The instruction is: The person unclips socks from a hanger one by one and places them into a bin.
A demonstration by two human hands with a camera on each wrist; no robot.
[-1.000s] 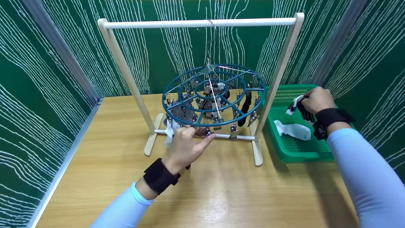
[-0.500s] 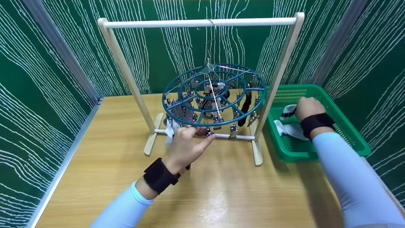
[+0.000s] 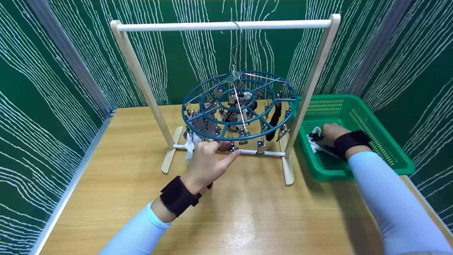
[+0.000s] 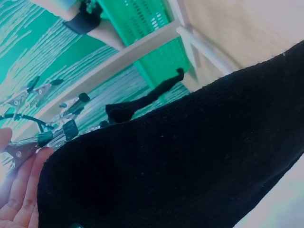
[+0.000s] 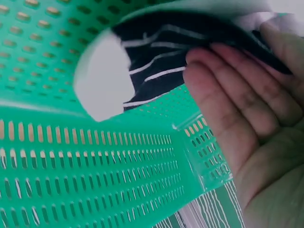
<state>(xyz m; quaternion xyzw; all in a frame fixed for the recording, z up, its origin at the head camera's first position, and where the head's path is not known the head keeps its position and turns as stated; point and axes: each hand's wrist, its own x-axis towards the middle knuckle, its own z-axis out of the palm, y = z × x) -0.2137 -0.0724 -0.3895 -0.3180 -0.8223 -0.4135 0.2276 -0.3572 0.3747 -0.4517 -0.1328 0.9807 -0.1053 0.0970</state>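
In the head view, my left hand (image 3: 207, 164) pinches a metal clip (image 3: 232, 146) at the front of the round blue-green hanger (image 3: 286, 100). The left wrist view shows this clip (image 4: 21, 151) between thumb and fingers, with a black sock (image 4: 156, 161) hanging close before the camera. My right hand (image 3: 332, 134) is down inside the green basket (image 3: 329, 173). It holds a black sock with white stripes and a white toe (image 5: 152, 61) between thumb and nearly straight fingers. A white sock (image 3: 313, 144) lies beneath, partly hidden by the hand.
A wooden stand (image 3: 311, 81) carries the hanger from its top bar (image 3: 177, 27). Several socks hang from it, among them a dark one (image 3: 276, 117) at right and a white one (image 3: 190, 145) at left. Patterned green walls (image 3: 198, 53) enclose the wooden table (image 3: 247, 212).
My right hand has moved left and down into the basket with the striped sock, now over the white sock. The left hand stays at the clip.
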